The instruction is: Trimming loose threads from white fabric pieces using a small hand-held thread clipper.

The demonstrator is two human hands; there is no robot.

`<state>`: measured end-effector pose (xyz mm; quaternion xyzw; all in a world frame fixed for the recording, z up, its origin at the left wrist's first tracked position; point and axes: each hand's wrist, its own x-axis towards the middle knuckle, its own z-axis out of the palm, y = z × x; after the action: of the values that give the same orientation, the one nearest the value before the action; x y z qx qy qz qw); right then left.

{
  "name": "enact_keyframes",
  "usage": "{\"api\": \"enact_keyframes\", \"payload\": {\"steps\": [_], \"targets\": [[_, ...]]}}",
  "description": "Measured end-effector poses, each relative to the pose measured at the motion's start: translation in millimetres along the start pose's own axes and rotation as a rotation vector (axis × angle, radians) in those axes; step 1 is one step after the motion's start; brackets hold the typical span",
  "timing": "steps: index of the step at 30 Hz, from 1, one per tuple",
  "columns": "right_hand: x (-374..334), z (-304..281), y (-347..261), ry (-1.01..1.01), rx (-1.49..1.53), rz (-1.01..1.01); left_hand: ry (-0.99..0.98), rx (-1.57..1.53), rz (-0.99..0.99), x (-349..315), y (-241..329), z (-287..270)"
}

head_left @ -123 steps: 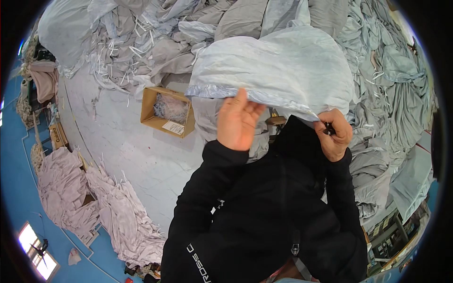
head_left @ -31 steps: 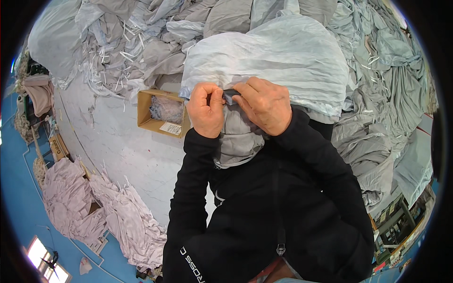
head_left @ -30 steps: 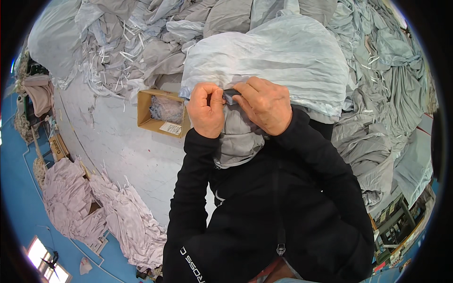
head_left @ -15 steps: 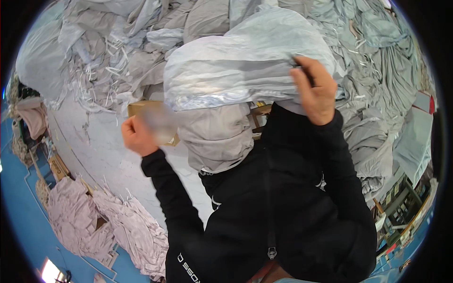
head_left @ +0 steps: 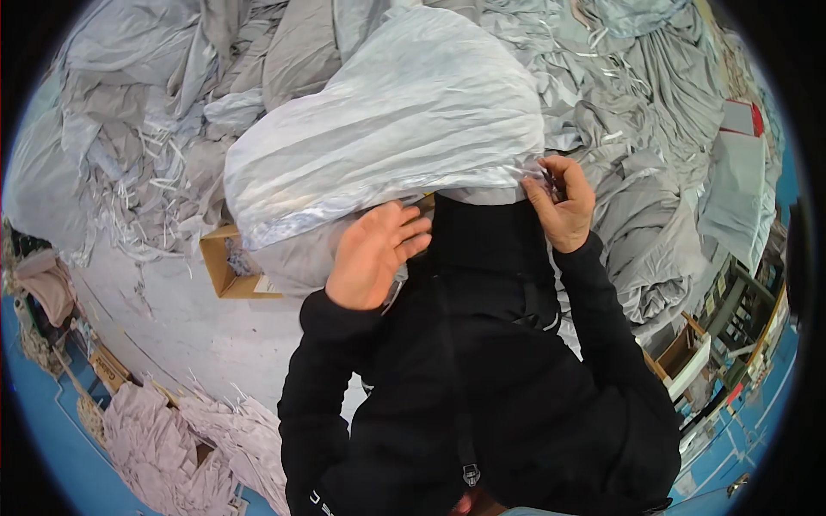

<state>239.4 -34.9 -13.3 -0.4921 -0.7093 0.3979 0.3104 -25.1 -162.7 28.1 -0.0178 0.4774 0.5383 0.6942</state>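
Note:
A pale blue-white piece of fabric (head_left: 404, 120), wrinkled and rounded at its far end, lies in front of me across my lap and the grey cloth below. My left hand (head_left: 374, 249) is by its near edge, fingers stretched out and slightly apart, with nothing visible in it. At the fabric's near right corner, my right hand (head_left: 564, 206) is closed, thumb against the fingers. Something small and dark shows between them, too unclear to name. Whether the fingers also pinch the fabric's edge cannot be made out.
Heaped grey fabric (head_left: 284, 52) with white ties spreads along the far side and the right. An open cardboard box (head_left: 219, 275) stands left of the pale piece. Pinkish cloth (head_left: 159, 439) lies at lower left near the blue floor (head_left: 52, 413). A wooden frame (head_left: 680, 348) is at right.
My left hand has come right and toward me, and the blurred thing at it no longer shows. My right hand has moved nearer to me along the fabric. The view has shifted.

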Motion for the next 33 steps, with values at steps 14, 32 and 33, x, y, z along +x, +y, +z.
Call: {"api": "enact_keyframes", "payload": {"steps": [14, 32, 33], "targets": [[15.4, 38.1, -36.4, 0.16, -0.219, -0.244, 0.197, -0.118, 0.574, -6.9, 26.9, -10.5], [48.7, 15.7, 16.0, 0.514, -0.276, -0.383, 0.195, -0.32, 0.817, -42.1, 99.4, -191.0], [48.8, 15.4, 17.3, 0.514, -0.269, -0.378, 0.199, -0.322, 0.822, -42.0, 100.6, -205.8]]}}
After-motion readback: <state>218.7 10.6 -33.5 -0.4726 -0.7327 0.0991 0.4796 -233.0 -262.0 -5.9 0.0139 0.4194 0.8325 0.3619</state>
